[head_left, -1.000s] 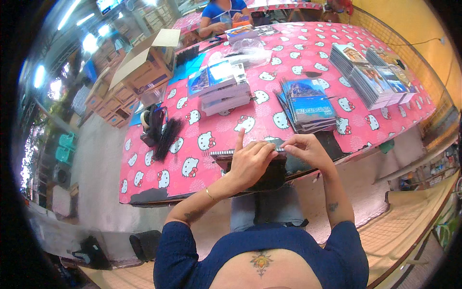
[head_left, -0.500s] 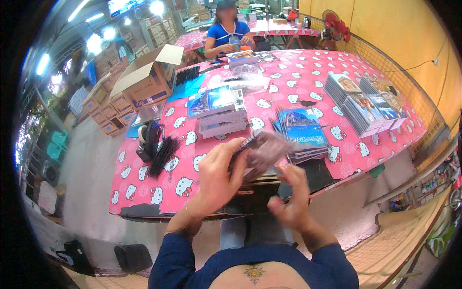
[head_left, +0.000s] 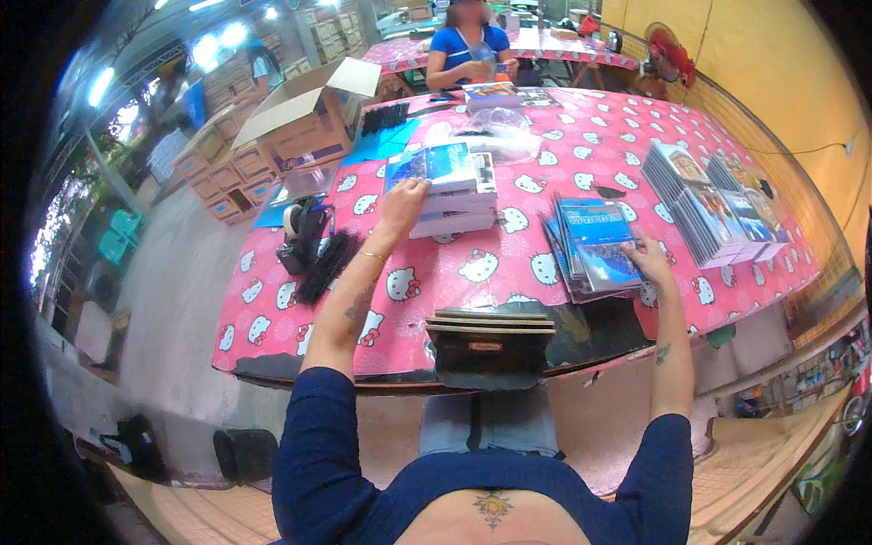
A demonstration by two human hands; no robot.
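At the left stack of booklets, my left hand pinches the near left corner of the top blue picture-covered booklet. My right hand rests at the right edge of a blue-covered booklet, its fingers apart; this one lies on top of a slightly fanned pile. Shiny clear plastic shows around that pile's lower edge. Between my arms, at the table's near edge, stands a dark block with layered boards.
The table has a pink patterned cover. A tape dispenser and black binding wires lie left. Beyond are an open carton and crumpled clear plastic. Booklet stacks stand right. A person sits across.
The plastic-wrapped booklet has left my left hand. My left hand has moved forward to the left stack, my right hand out to the right pile, whose top booklet now looks different.
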